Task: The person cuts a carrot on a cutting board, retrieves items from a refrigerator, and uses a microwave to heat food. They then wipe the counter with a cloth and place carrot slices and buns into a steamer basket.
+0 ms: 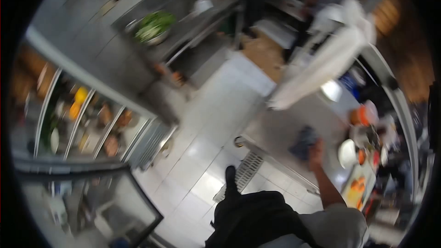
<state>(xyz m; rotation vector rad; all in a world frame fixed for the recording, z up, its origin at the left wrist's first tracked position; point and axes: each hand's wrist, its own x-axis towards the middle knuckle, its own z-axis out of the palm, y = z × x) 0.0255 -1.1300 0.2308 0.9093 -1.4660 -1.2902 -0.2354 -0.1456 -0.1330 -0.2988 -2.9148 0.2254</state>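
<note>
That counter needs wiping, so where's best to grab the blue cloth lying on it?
Probably pinch the cloth at its bunched middle, coming from above. It lies crumpled on the flat counter, so no edge seems to stand free. The right hand rests at its near side; blur hides the grip.

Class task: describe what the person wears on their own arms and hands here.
Only the right hand shows: ungloved, the forearm uncovered up to a short whitish sleeve at the shoulder. Blur hides any watch or ring. The left hand is unseen.
</note>
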